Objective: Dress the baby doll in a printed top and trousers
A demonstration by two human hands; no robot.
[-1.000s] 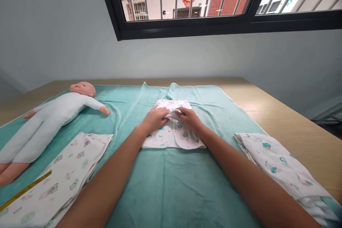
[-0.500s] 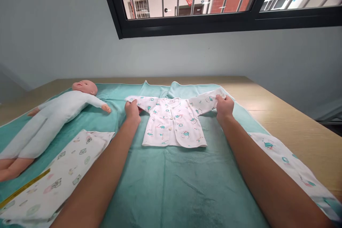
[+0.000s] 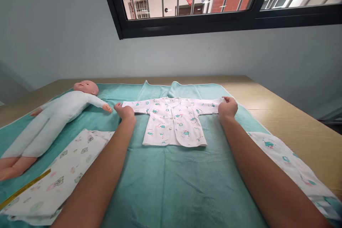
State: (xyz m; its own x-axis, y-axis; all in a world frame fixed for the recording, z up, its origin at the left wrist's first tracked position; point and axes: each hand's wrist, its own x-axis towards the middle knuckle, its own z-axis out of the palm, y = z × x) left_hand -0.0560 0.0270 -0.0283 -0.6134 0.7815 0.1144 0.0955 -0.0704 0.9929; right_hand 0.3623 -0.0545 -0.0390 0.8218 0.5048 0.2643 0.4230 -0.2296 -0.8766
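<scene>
Nearest, the left cloth point(image 3: 61, 171) lies at eight o'clock from the shirt point(image 3: 175, 124), the right cloth point(image 3: 285, 158) at four. The shirt lies flat on the blanket point(image 3: 171, 185) midway between the grips, the left grip point(image 3: 126, 112) pinching one sleeve end at nine o'clock, the right grip point(image 3: 228, 107) the other at three. Past the left grip, the doll point(image 3: 60, 114) lies at nine, and the window point(image 3: 187, 25) is farthest, at twelve.

doll point(image 3: 68, 108) in white, folded printed cloth point(image 3: 66, 171), black-framed window point(image 3: 208, 22)
</scene>
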